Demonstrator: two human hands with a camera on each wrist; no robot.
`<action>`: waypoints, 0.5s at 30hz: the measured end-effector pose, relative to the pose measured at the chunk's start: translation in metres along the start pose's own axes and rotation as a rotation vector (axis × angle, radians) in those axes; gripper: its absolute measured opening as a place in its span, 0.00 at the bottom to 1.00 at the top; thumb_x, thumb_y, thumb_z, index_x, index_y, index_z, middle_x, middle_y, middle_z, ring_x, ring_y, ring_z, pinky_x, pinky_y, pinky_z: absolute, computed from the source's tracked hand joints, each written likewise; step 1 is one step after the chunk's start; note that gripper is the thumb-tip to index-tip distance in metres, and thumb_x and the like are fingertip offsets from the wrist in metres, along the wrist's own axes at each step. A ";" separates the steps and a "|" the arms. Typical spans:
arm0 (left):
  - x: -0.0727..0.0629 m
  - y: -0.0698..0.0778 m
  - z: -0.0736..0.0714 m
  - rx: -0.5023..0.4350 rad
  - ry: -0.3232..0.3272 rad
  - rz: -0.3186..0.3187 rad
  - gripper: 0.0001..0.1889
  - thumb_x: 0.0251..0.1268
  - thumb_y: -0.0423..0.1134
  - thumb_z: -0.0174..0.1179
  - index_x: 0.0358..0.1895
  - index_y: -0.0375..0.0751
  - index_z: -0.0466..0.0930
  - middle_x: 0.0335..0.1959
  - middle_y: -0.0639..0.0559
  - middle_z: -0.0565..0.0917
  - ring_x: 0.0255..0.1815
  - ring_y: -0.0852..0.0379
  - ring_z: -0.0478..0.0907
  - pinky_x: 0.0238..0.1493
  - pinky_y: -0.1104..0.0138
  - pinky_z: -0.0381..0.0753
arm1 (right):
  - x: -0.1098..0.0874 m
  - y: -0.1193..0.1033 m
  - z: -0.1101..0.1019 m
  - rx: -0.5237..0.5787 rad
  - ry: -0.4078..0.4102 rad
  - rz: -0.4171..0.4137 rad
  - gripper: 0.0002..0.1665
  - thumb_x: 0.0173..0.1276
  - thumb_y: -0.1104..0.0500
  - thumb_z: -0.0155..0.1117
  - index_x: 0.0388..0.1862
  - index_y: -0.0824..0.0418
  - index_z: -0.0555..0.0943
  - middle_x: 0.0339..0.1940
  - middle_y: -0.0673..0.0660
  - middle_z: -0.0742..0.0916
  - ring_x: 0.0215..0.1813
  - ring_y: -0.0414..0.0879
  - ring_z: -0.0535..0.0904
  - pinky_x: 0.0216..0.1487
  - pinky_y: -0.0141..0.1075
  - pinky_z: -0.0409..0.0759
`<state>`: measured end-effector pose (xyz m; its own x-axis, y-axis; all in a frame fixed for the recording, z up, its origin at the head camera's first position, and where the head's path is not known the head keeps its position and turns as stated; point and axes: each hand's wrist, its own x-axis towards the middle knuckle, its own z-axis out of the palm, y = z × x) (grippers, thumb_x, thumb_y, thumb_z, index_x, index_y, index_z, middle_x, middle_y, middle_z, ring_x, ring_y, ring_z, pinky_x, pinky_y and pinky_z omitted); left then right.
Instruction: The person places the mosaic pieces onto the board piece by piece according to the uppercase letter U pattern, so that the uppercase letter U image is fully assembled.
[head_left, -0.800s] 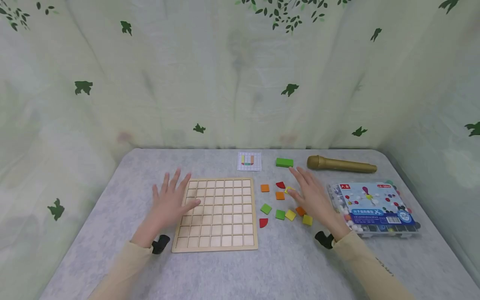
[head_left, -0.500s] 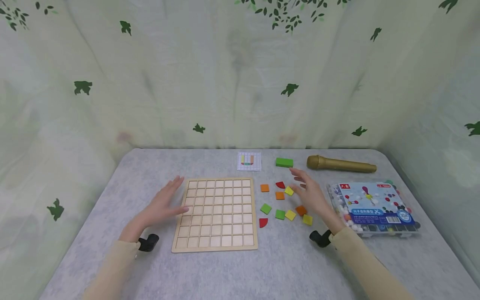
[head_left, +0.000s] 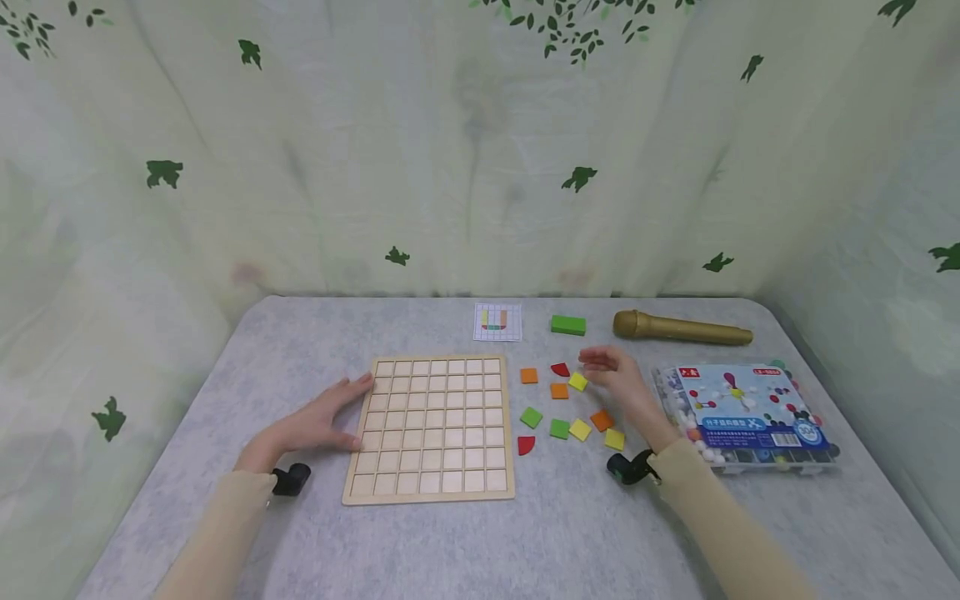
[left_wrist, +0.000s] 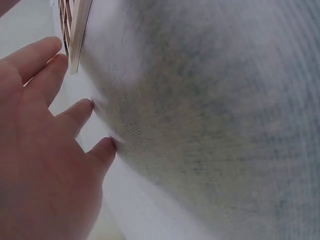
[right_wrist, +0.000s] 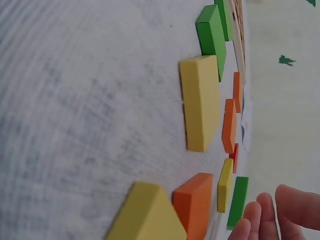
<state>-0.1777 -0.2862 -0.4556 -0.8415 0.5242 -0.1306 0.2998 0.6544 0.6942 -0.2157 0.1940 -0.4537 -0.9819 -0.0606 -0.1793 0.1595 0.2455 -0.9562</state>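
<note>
A wooden grid board [head_left: 429, 502] with square cells lies left of centre on the table. My left hand [head_left: 315, 423] rests at its left edge, thumb and index fingertip at the frame. In the left wrist view the other fingertips [left_wrist: 103, 146] come down to the tabletop. My right hand [head_left: 621, 382] hovers over the right side of the loose pieces, fingers bent loosely with nothing between them. Closest to it lie a yellow square tile [head_left: 577, 382] and a red quarter-round tile [head_left: 560, 369]. Orange tiles [head_left: 559, 391] and green tiles [head_left: 532, 417] are scattered towards the board.
Behind the pieces are a small card with a U-shaped pattern [head_left: 497, 322] and a long green block [head_left: 568, 325]. A gold microphone-shaped object [head_left: 682, 328] lies at the back right. A clear box of molecular model parts [head_left: 750, 408] stands at the right.
My left hand has lowered from over the board to its left edge. My right hand has drawn its fingers together and bent them. The tiles have stayed put.
</note>
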 end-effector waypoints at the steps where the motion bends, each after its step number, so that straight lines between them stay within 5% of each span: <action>1: 0.000 0.000 0.000 0.023 -0.003 0.006 0.53 0.48 0.47 0.73 0.73 0.30 0.51 0.74 0.33 0.49 0.71 0.25 0.35 0.64 0.33 0.39 | 0.001 0.001 0.001 0.000 0.006 0.007 0.22 0.69 0.71 0.54 0.61 0.70 0.71 0.60 0.67 0.77 0.58 0.56 0.73 0.60 0.43 0.72; 8: 0.001 0.002 0.003 0.084 -0.016 -0.026 0.54 0.48 0.52 0.72 0.73 0.30 0.52 0.75 0.34 0.50 0.72 0.27 0.37 0.63 0.32 0.41 | 0.006 0.005 0.004 -0.018 0.036 0.053 0.22 0.64 0.76 0.53 0.58 0.71 0.74 0.56 0.67 0.79 0.55 0.56 0.74 0.59 0.43 0.74; 15: 0.000 0.004 0.003 0.095 -0.021 -0.043 0.55 0.48 0.53 0.72 0.74 0.31 0.51 0.75 0.34 0.49 0.72 0.27 0.37 0.64 0.33 0.41 | 0.007 0.007 0.008 -0.172 0.060 0.070 0.21 0.60 0.77 0.56 0.53 0.68 0.78 0.52 0.64 0.81 0.53 0.56 0.74 0.58 0.47 0.73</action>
<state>-0.1755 -0.2817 -0.4545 -0.8452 0.5051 -0.1744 0.3055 0.7246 0.6177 -0.2211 0.1875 -0.4636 -0.9742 0.0194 -0.2247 0.2128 0.4092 -0.8873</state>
